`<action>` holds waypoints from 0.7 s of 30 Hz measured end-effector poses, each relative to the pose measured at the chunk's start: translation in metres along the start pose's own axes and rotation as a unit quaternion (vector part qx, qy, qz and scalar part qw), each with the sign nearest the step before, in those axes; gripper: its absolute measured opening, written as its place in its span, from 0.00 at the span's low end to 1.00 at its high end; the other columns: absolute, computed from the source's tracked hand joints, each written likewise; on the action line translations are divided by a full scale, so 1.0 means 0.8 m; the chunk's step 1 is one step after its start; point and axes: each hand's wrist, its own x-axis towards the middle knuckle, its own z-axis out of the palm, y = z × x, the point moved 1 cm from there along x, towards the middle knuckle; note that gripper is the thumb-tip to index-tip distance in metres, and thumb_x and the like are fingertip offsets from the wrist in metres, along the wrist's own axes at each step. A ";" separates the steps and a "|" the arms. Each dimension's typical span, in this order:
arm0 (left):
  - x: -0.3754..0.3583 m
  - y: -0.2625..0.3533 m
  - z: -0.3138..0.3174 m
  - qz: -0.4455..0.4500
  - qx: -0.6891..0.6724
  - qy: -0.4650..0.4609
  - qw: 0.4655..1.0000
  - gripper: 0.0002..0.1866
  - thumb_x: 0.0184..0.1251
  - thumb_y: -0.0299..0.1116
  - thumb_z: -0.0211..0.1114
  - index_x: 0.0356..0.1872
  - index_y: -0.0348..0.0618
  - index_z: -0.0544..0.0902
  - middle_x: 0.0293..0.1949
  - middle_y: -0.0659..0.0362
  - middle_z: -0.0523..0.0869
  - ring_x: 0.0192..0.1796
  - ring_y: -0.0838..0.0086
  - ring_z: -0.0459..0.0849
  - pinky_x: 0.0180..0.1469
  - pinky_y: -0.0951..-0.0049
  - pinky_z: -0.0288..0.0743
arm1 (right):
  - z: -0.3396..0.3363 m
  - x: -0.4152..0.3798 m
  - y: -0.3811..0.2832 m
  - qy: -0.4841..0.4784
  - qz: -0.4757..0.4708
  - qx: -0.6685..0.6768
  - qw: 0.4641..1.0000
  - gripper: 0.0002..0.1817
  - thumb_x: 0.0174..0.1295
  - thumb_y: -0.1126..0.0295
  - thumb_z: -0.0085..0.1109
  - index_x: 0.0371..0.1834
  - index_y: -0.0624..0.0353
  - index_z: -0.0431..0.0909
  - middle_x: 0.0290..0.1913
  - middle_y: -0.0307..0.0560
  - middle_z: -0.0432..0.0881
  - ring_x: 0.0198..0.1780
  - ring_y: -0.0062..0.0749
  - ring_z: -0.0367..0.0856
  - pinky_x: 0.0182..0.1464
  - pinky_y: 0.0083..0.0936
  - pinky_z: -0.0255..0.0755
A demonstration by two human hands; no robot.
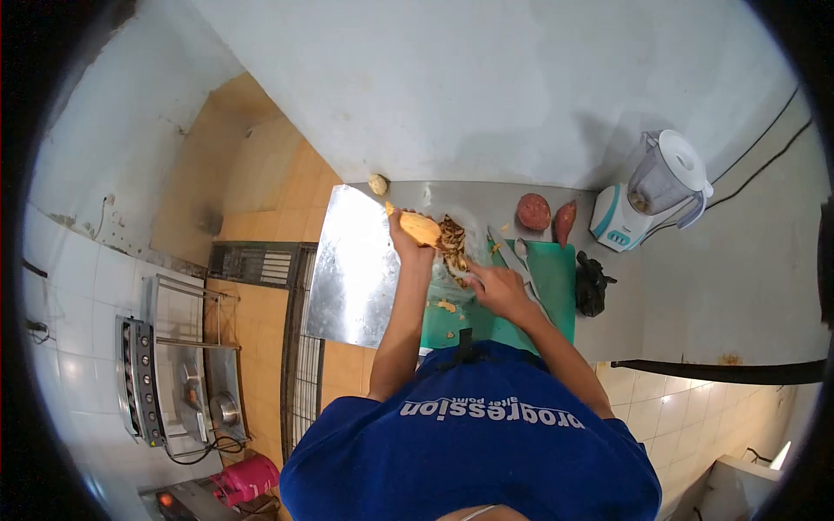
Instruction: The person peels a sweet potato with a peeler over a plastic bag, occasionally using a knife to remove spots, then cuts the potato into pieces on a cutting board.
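Note:
My left hand [410, 243] is wrapped round a peeled orange piece of food [420, 229], held above the metal counter. Close to its right, my right hand [497, 288] is closed on a small tool [460, 272], mostly hidden by the fingers. Dark and pale peelings [452, 236] lie between the hands on a clear plastic bag [473, 239]. Under the right forearm is a green cutting board [552, 269] with orange scraps [446, 306]. A knife [508, 252] and a spoon [521, 250] rest on the board.
Two reddish tubers [533, 211] [565, 224] lie near the wall, left of a blender [647, 191]. A black plastic bag [592, 284] sits right of the board. One pale round item [378, 184] is at the counter's back left. A stove [139, 382] and pink gas cylinder [246, 479] stand at left.

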 end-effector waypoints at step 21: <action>-0.048 -0.012 -0.110 -0.091 0.208 0.068 0.971 0.19 0.69 0.46 0.65 0.52 0.43 0.77 0.37 0.54 0.83 0.36 0.63 0.84 0.37 0.61 0.82 | 0.018 0.006 0.010 0.148 -0.024 0.202 0.968 0.19 0.75 0.58 0.52 0.55 0.65 0.76 0.34 0.61 0.86 0.37 0.59 0.85 0.40 0.47 0.76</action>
